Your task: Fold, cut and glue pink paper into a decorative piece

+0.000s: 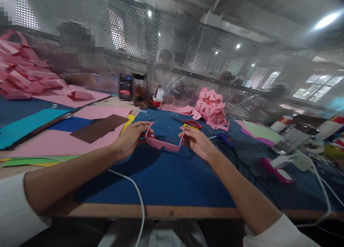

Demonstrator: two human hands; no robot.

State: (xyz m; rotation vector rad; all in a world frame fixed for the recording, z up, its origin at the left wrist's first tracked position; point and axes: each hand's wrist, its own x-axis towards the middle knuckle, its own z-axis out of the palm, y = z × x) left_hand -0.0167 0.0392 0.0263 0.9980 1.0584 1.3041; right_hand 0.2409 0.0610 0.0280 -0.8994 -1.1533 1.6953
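Note:
Between my two hands I hold a folded pink paper strip [163, 145], bent up at both ends, just above the blue table mat [172, 179]. My left hand [133, 137] pinches its left upright end, and my right hand [197, 141] pinches the right one. The strip's lower edge has a small notch near its middle. Beyond my right hand lie scissors [192, 124] with red and yellow handles. A pile of folded pink paper pieces with dark dots [211, 109] stands behind them.
Coloured sheets, among them a brown strip [100, 128] and a teal sheet [32, 125], lie left. A blue glue gun [226, 140] and a magenta-and-white tool [278, 171] with cords lie right. A paper cup [157, 101] stands at the back. A white cable [138, 195] crosses the front edge.

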